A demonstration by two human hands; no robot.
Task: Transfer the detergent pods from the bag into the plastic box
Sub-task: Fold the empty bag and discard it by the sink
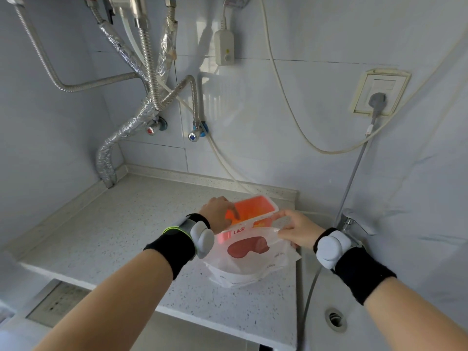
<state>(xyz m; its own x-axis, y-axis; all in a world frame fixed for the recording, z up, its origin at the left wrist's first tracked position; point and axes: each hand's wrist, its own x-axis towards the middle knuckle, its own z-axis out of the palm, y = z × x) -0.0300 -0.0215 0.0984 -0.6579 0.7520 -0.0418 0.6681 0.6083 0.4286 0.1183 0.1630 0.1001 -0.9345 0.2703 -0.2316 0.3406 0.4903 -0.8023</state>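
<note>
1. We see the bag (250, 257) on the speckled counter (126, 224), nearest us.
2. Our right hand (298, 230) pinches the bag's top edge.
3. Our left hand (219, 214), fingers curled, reaches into the bag's mouth; whether that grip holds anything, we cannot tell.
4. The plastic box (255, 207) sits just behind, touching the bag.

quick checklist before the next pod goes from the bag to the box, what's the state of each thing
1. Plastic box open to receive pods: ok, no lid on it, orange inside visible.
2. Bag mouth held open: ok, right hand pinches its top edge.
3. Left hand has a pod in its grip: cannot tell, its fingers reach down at the box's near edge and hide what they hold.
4. Box close to bag: ok, it sits just behind the bag on the countertop.
5. Pods left in bag: cannot tell, only a dark red patch shows on the bag.
6. Bag away from the countertop's edge: not ok, it lies beside the sink.
</note>
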